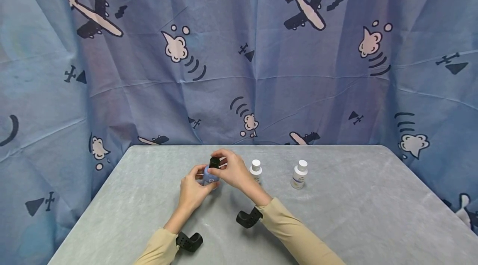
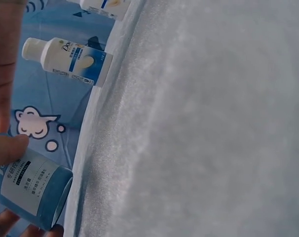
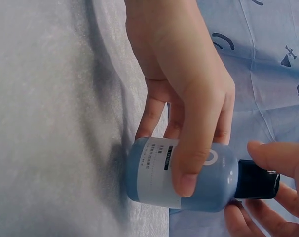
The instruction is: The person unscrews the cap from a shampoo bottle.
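My left hand (image 1: 192,190) grips a blue bottle (image 3: 208,185) round its body, thumb across the white printed label. The fingers and thumb of my right hand (image 1: 234,169) pinch the black cap (image 3: 255,180) at the bottle's top. Cap and bottle are joined in the right wrist view. In the head view the bottle stands upright near the back of the table, partly hidden by both hands. Its base shows in the left wrist view, below the left thumb (image 2: 9,149).
Just right of my right hand stands a white bottle (image 1: 256,167), partly hidden by the wrist. A second white bottle (image 1: 299,175) stands farther right. The grey table (image 1: 336,223) ends at a blue printed curtain (image 1: 224,57). Each wrist wears a black camera band.
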Available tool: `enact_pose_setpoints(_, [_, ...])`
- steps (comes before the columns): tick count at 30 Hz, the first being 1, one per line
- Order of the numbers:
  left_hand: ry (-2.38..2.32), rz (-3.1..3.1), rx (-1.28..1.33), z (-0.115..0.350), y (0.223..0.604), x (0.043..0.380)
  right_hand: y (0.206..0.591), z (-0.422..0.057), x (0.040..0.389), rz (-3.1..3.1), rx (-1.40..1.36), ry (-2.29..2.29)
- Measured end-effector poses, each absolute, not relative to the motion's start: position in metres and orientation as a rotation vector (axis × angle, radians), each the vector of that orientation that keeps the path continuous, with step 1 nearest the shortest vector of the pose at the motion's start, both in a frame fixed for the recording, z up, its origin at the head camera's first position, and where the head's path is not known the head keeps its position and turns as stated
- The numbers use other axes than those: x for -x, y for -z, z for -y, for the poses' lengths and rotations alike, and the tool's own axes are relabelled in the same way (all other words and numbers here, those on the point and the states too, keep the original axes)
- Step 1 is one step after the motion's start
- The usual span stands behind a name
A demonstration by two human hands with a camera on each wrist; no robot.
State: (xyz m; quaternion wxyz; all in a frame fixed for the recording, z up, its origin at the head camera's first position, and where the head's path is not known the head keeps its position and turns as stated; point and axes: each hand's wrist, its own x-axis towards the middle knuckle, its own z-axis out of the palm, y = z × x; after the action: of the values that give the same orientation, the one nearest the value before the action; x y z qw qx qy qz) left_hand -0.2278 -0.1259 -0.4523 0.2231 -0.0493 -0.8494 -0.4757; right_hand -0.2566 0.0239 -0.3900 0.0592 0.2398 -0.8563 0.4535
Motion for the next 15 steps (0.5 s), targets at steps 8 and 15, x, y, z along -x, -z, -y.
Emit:
enact_pose_setpoints(8, [1.326,2.335,0.135,0.1238,0.4511,0.2272,0.3894,-0.0246,0.2556,2.577,-0.712,-1.358])
enact_pose_setpoints(15, [1.311,2.345,0.170,0.1220,0.4491,0.2271,0.3880,-0.0252,0.2570,2.573,-0.715,-1.313])
